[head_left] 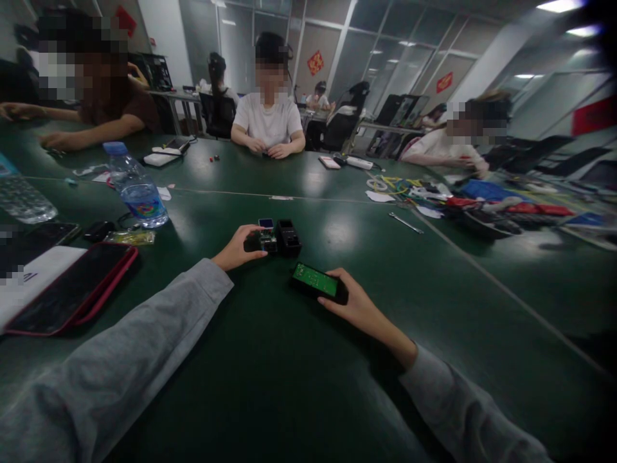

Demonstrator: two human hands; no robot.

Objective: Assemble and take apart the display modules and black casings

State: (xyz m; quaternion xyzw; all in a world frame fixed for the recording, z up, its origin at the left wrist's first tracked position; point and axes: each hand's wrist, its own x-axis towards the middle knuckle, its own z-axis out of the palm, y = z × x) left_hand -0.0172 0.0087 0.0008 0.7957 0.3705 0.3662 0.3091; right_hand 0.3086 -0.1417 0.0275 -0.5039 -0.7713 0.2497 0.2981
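Note:
My left hand [241, 247] reaches forward over the green table, with thumb and fingers closed about the left edges of a small circuit board [268, 240] with a bluish screen-like top part. Right beside that board stands a black plastic case [288, 238] with openings in its upper face. Nearer to me, my right hand [351, 294] grips the right end of a black housing with a green circuit board [315, 280] facing up. That housing is tilted, and its underside is hidden.
Left are a water bottle [139, 190], a second bottle [24, 193], a phone in a red case [77, 286] and a small clear packet [130, 238]. A wrench [405, 223] and piled cables [409, 188] lie right. Co-workers sit across the table.

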